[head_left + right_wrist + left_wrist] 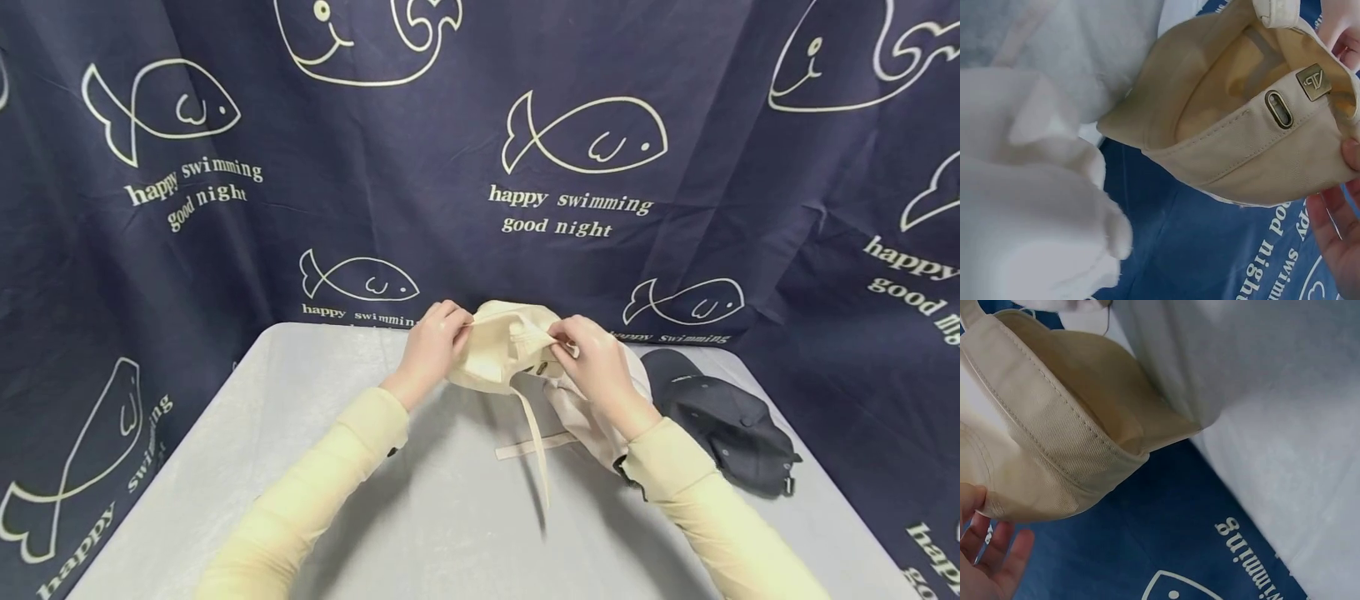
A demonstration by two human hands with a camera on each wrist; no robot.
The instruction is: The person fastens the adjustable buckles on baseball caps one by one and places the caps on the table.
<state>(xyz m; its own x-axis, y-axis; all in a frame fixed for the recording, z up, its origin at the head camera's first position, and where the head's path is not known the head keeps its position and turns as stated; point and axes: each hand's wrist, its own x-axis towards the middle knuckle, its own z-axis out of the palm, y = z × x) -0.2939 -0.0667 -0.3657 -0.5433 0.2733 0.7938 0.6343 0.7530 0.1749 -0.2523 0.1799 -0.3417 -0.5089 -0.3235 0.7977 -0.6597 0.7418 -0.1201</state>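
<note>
Both hands hold a beige baseball cap [483, 367] above the far part of the table. My left hand [437, 340] pinches its edge on the left, with thumb and fingers on the cloth in the left wrist view. On the other side, my right hand [596, 360] grips the cap near its back. A loose strap [531, 425] dangles from the cap in the head view. The right wrist view looks into the cap's hollow, past a metal buckle [1279, 110] and a small square metal tag [1314, 82]. The brim [1169, 428] points away from the left hand.
A whitish cap [585, 412] lies on the table under my right forearm, its strap [517, 448] stretched to the left. Right of it sits a black cap [727, 421]. The pale table [450, 533] ends at a dark blue curtain [427, 183] printed with fish.
</note>
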